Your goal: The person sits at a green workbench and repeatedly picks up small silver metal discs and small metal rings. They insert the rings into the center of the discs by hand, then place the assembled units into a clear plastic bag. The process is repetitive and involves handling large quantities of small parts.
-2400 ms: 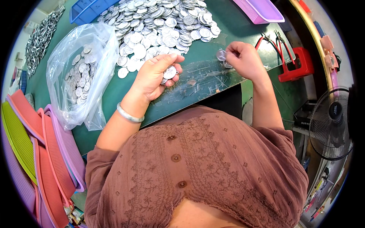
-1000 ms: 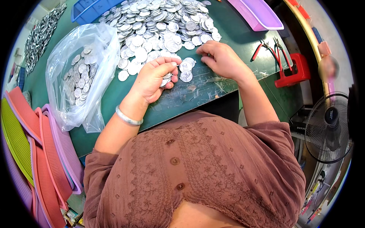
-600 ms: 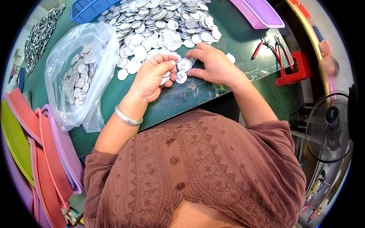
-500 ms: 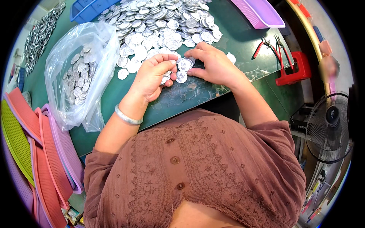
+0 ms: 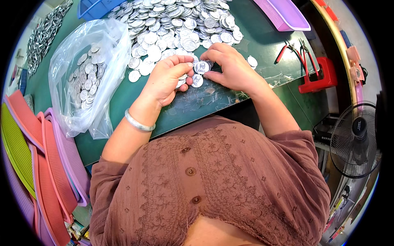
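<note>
The left hand (image 5: 166, 80) and the right hand (image 5: 230, 67) are meeting over the dark green surface (image 5: 254, 45), both pinching one small round silver metal disc (image 5: 201, 67) between thumb and fingertips. The left hand is also cupping what looks like a few more discs against its palm, though its fingers are hiding most of them. Another loose disc (image 5: 197, 80) is lying just below the pinched one, touching the left thumb. A silver bangle (image 5: 138, 123) is circling the left wrist.

The pinched disc is sitting at the near edge of the big heap of silver discs (image 5: 180, 20), which is spreading away from the person. Left of the heap, a clear plastic bag (image 5: 88, 78) is lying open with more discs inside. Right of the heap, a purple plastic tray (image 5: 283, 14) is resting at the far edge, and red-handled pliers (image 5: 293, 49) are lying beside a red holder (image 5: 318, 78). Far left of the heap, stacked pink, orange and green mesh trays (image 5: 37, 160) are leaning by the surface.
</note>
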### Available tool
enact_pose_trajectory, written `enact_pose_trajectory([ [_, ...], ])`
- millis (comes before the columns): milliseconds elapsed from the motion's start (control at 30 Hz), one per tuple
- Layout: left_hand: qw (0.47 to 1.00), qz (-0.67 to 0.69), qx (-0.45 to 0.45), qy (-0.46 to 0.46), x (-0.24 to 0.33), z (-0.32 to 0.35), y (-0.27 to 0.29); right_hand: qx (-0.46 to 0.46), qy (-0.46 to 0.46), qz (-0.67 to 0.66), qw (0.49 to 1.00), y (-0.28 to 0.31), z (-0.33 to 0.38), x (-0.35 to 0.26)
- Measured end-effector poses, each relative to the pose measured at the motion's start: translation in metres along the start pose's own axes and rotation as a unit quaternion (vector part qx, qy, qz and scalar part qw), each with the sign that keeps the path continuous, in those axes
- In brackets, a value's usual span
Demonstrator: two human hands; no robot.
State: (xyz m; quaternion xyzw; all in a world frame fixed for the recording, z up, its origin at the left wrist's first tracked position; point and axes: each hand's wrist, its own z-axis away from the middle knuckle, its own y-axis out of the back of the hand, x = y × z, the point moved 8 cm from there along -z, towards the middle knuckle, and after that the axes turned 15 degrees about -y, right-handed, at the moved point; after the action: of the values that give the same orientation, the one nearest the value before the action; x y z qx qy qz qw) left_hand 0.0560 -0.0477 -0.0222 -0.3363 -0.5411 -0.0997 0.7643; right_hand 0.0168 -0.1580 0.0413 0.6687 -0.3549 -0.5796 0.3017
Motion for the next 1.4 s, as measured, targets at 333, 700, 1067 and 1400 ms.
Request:
enact_pose_trajectory([
  [333, 0.998, -0.054, -0.025, 0.010, -0.002, 0.001, -0.002, -0.069, -0.139, -0.193, 0.969, -0.011, -0.002, 0.019],
  [700, 1.000, 0.021, -0.015, -0.011, -0.001, 0.001, -0.003, -0.117, -0.225, -0.434, 0.865, -0.014, 0.003, 0.030],
  [1067, 0.998, 0.065, -0.022, -0.012, -0.001, 0.000, -0.004, -0.148, -0.273, -0.469, 0.827, -0.022, 0.005, 0.041],
  [1400, 0.992, 0.111, -0.021, -0.049, 0.010, -0.005, 0.003, -0.100, -0.225, -0.419, 0.874, -0.018, -0.002, 0.017],
])
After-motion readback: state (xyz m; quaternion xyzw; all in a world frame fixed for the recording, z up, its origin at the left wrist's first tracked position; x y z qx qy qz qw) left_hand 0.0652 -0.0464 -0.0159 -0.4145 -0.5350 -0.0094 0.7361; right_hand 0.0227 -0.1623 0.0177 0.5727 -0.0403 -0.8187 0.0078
